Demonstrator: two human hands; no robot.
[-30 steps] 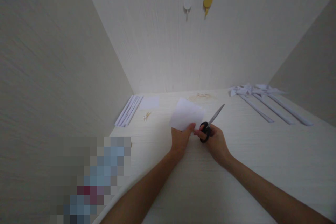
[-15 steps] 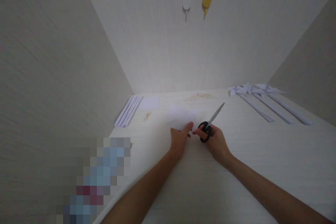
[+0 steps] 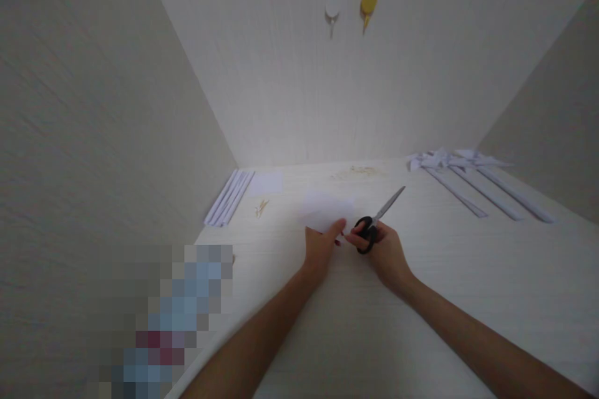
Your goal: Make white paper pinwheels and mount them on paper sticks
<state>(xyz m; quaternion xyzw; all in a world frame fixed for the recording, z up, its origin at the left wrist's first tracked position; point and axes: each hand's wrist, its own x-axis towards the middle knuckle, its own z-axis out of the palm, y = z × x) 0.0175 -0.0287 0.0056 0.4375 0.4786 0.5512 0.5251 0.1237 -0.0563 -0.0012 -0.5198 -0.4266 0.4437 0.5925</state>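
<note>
Between the thumb and fingers of my left hand [image 3: 322, 246] is a white sheet of paper [image 3: 328, 207], held by its near right corner above the pale table. My right hand [image 3: 387, 259] is closed round the black handles of a pair of scissors [image 3: 389, 203]. The blades look shut and point up and to the right, away from the paper. The fingertips of both hands nearly meet at the paper's near edge; whether they touch is hard to make out.
Several rolled white paper sticks [image 3: 230, 197] lie at the back left beside a flat white sheet [image 3: 266, 182]. Small wooden sticks [image 3: 262, 207] lie nearby, others [image 3: 364, 171] at the back. Paper pinwheels [image 3: 461, 177] lie right. White [image 3: 332, 7] and yellow [image 3: 369, 2] hooks hang on the wall.
The scissors have swung slightly, their tip now a bit lower and farther right. The paper and my left hand have shifted a little to the right.
</note>
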